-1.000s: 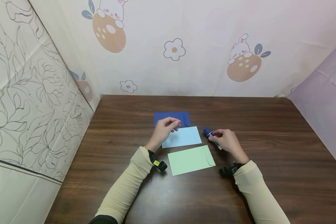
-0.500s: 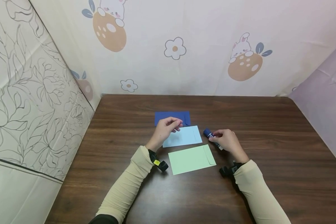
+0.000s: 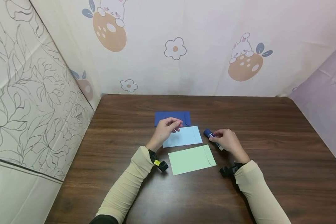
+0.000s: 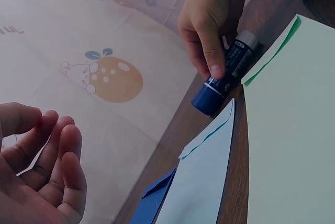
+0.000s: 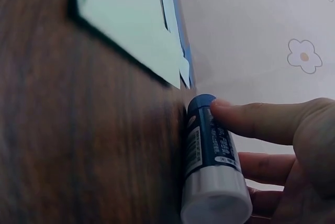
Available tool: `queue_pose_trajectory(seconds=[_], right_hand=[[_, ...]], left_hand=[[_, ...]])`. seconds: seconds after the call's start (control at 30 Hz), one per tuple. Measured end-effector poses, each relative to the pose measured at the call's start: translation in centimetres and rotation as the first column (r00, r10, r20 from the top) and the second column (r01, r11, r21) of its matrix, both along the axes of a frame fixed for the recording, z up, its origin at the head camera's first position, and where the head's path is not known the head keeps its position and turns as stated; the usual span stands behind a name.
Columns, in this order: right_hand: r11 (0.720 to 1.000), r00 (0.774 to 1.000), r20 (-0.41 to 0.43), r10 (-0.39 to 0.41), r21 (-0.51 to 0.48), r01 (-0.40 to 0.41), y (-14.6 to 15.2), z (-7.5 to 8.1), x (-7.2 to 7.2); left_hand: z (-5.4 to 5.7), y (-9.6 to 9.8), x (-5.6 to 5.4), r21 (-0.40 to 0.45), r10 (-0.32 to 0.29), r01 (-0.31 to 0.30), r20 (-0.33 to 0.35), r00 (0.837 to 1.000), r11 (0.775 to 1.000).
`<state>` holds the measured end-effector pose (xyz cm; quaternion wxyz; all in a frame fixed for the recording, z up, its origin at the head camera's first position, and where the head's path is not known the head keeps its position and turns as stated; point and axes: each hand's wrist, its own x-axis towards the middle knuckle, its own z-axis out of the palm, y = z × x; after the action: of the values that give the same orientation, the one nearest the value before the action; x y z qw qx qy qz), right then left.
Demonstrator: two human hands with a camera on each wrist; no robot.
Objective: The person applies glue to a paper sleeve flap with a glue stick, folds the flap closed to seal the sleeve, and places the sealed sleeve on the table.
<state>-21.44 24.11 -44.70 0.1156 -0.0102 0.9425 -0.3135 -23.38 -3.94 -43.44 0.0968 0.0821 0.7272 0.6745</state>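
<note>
A glue stick [image 3: 208, 133] with a blue cap and whitish base lies at a slant on the table, right of the envelopes. My right hand [image 3: 226, 140] grips it, thumb on one side and fingers on the other, as the right wrist view shows. Over the dark blue envelope [image 3: 172, 115] and the light blue envelope [image 3: 184, 137] hovers my left hand [image 3: 163, 130]. Its fingers are loosely curled with nothing between them, thumb tip close to the index finger [image 4: 49, 116]. Nearest to me lies a light green envelope [image 3: 191, 160], its flap to the right.
The three envelopes lie in a column on the dark wooden table [image 3: 282, 149]. A patterned cloth wall [image 3: 201, 71] rises behind the table's back edge. A panel with line-drawn flowers [image 3: 36, 102] stands along the left.
</note>
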Motion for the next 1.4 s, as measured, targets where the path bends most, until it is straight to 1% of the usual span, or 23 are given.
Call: queue_pose_trajectory(seconds=[0.1, 0.3, 0.57, 0.9, 1.07, 1.4], right_hand=[[1.000, 1.000, -0.001, 0.002, -0.002, -0.002, 0.06, -0.01, 0.04], [1.000, 0.999, -0.036, 0.016, 0.004, -0.016, 0.25, -0.09, 0.15], [0.999, 0.998, -0.055, 0.031, 0.011, -0.030, 0.38, 0.03, 0.22], [0.999, 0.995, -0.085, 0.050, 0.001, -0.050, 0.55, 0.05, 0.16], [0.998, 0.994, -0.095, 0.057, 0.002, -0.057, 0.56, 0.21, 0.30], [1.000, 0.996, -0.083, 0.021, 0.006, -0.021, 0.59, 0.66, 0.64]], left_hand=[[-0.07, -0.03, -0.02, -0.002, -0.003, 0.003, 0.003, 1.000, 1.000], [-0.16, -0.01, -0.15, -0.008, 0.004, -0.004, 0.016, 1.000, 1.000], [-0.16, -0.02, -0.20, -0.009, 0.012, -0.012, 0.020, 1.000, 1.000], [-0.38, -0.21, -0.35, -0.036, 0.015, -0.015, -0.006, 1.000, 0.999], [-0.48, -0.35, -0.34, -0.052, 0.016, -0.017, -0.003, 1.000, 0.998], [-0.31, -0.53, -0.16, -0.093, 0.038, -0.042, -0.049, 0.998, 0.995]])
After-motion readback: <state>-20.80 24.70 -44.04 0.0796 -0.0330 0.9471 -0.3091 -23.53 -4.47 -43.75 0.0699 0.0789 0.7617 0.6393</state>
